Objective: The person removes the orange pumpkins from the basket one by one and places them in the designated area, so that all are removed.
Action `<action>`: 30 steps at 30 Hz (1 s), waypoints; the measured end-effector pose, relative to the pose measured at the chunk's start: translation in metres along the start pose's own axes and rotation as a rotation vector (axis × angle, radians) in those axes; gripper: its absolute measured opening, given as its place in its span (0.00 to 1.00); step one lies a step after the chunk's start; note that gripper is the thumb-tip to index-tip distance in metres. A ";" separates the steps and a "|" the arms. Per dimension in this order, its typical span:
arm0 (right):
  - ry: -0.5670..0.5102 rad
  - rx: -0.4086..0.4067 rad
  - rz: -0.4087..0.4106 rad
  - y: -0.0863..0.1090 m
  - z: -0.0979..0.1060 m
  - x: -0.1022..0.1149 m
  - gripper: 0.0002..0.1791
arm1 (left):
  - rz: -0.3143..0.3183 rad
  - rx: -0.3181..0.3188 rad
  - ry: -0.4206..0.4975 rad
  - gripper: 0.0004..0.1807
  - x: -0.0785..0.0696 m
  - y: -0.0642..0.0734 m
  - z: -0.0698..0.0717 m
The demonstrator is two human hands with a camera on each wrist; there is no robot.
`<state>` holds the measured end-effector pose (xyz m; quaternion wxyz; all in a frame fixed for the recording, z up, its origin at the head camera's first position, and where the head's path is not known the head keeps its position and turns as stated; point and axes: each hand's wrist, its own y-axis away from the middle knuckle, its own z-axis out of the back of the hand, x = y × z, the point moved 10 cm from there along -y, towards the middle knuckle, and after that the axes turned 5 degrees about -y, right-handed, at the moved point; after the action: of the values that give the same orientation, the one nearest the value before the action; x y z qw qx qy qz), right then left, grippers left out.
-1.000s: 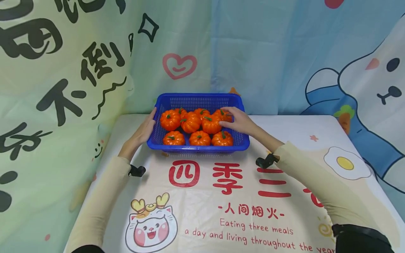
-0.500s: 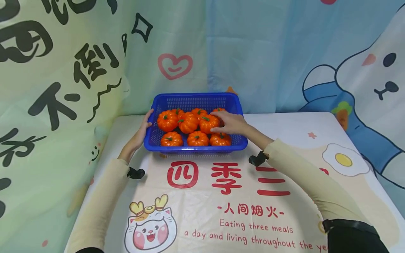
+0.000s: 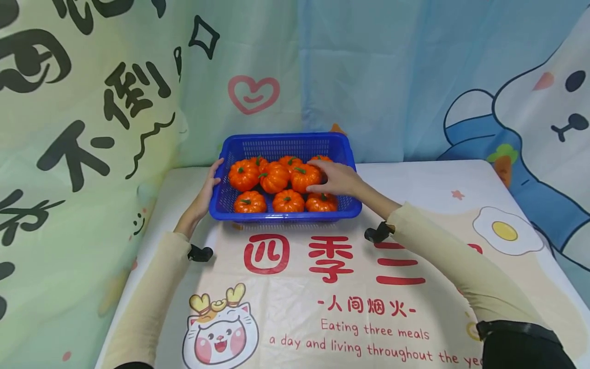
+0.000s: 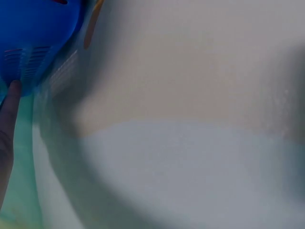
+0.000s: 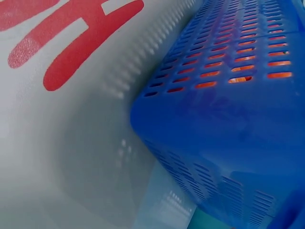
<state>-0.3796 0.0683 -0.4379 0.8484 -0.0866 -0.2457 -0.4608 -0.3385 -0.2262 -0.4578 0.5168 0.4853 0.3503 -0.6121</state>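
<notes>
blue basket [image 3: 286,217], left hand [image 3: 205,190] straight-fingered at its edge, right hand [image 3: 340,179] curled round a pumpkin [image 3: 320,158]

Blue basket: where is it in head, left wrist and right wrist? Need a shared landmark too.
Head: blue slotted basket, center.
Left wrist: basket, upper-left corner, cut off by frame.
Right wrist: basket, right side, cut off by frame.
Shared landmark: printed tablecloth beneath it.

The left hand [image 3: 204,195] touches the blue basket [image 3: 286,217] on the tabletop [image 3: 415,182], and the right hand [image 3: 340,179] grips an orange pumpkin [image 3: 320,158] inside.
</notes>
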 end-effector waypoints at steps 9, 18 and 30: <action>-0.049 -0.021 0.016 0.002 0.002 0.003 0.44 | 0.006 -0.007 0.020 0.33 0.007 0.000 0.001; -0.055 -0.035 0.010 0.005 0.001 -0.001 0.44 | -0.034 -0.021 0.070 0.32 0.029 -0.012 0.002; -0.066 -0.056 -0.005 0.003 0.004 -0.003 0.44 | -0.040 -0.026 0.109 0.32 0.027 -0.013 0.003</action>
<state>-0.3798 0.0743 -0.4357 0.8360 -0.1247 -0.2607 -0.4664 -0.3518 -0.2344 -0.4833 0.4908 0.5039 0.3957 -0.5904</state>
